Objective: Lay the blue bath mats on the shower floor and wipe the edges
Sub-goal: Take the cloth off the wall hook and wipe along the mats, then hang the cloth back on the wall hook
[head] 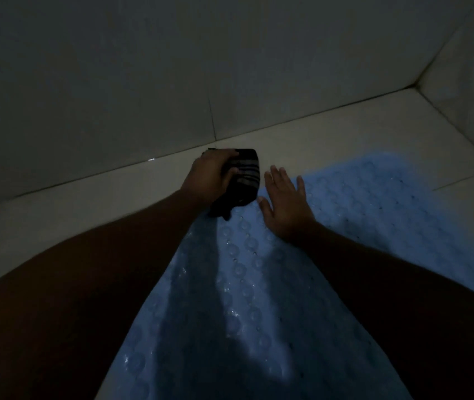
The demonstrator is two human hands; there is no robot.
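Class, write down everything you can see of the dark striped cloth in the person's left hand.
The cloth looks like soft fabric, black with paler grey stripes, bunched up. The left hand grips its upper part, thumb across the front. It is held near the foot of the wall, over the pale floor; its loose lower end hangs at the edge of the blue bath mat.

Left hand (211, 176) grips a cloth (247, 173); right hand (284, 203) flat, fingers spread.
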